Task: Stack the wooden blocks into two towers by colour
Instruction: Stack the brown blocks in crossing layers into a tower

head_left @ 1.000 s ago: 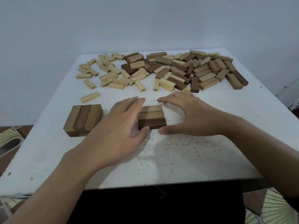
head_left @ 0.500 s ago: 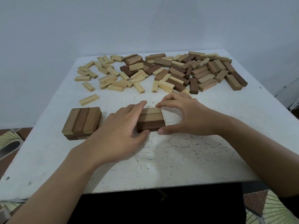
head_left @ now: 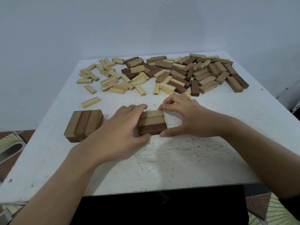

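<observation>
**Both hands squeeze a three-block layer square**

At the middle of the surface [head_left: 162, 163] lies a row of three brown blocks [head_left: 152, 123], long sides touching. The left hand [head_left: 120, 127] clamps its left end and the right hand [head_left: 188, 120] pinches its right end, thumb at the near corner and forefinger at the far.

My read: press evenly from both ends until the ends sit flush, then lift it level, because a loose squeeze could let the middle block drop.

The blocks are plain rectangular bars with sharp edges and a matt grain, the nearest one darkest.

Toward the left edge sits a two-layer brown stack [head_left: 84, 124], its top layer crosswise to the one below. Pale blocks [head_left: 112, 80] lie scattered toward the far left corner, some with numbers on their ends. Loose brown blocks [head_left: 207, 75] are heaped toward the far right.
</observation>
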